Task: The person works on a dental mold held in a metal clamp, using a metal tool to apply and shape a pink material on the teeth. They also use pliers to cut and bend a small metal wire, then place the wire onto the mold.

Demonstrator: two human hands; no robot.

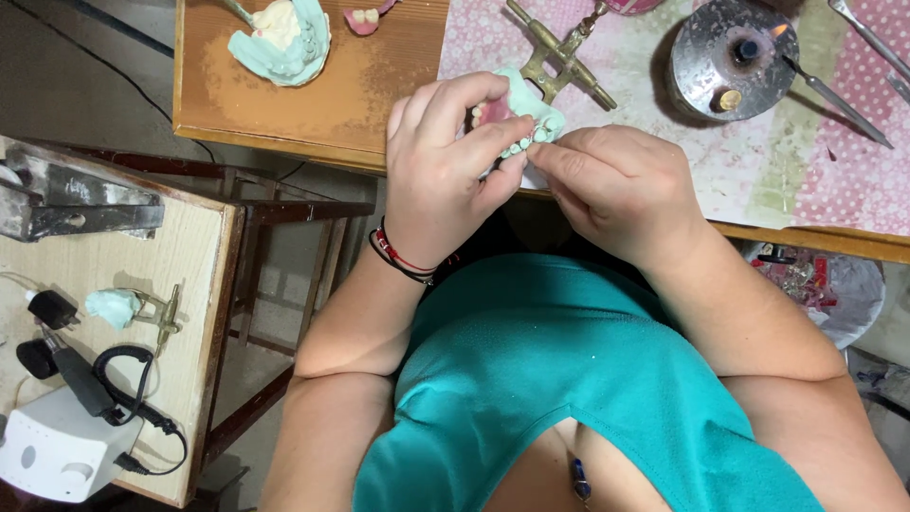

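Note:
My left hand [441,156] grips a pale green plaster dental cast [531,104] with a row of teeth and a pink wax part, holding it just above the table's front edge. My right hand [616,180] pinches at the teeth on the cast's right side with thumb and fingertips; whether it holds a small tool or tooth is hidden. Red and black bands circle my left wrist. Both hands touch the cast.
A brass articulator [559,52] lies behind the cast. A metal spirit burner [732,57] with a small flame and metal instruments [834,100] sit at right. Another green cast [284,43] lies on the wooden board. A side table [204,284] at left holds a white motor unit [57,446].

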